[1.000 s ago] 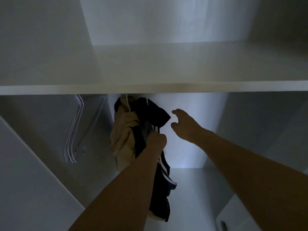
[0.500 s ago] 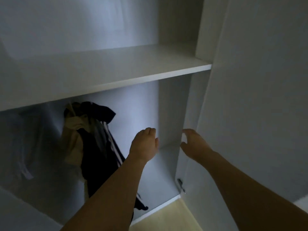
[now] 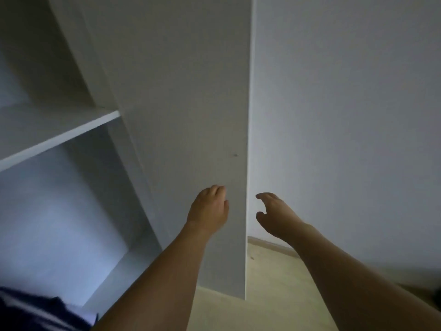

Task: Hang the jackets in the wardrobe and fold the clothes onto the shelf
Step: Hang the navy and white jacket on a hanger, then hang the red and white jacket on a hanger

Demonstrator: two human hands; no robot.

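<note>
Landmark: open wardrobe door (image 3: 181, 130), edge toward camera.
Left hand (image 3: 208, 211) in front of door's face near free edge, fingers loosely extended, holding nothing; contact with panel cannot be told.
Right hand (image 3: 274, 215) just right of door edge, fingers relaxed, slightly curled, empty.
Shelf (image 3: 59, 137) left of door.
Dark jacket (image 3: 35, 311), white-striped, far lower left of door, inside wardrobe.
Wall (image 3: 346, 115) right of door.

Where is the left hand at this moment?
In the head view the left hand is just left of centre, in front of the open wardrobe door, near its free edge; the right hand is beyond that edge.
</note>
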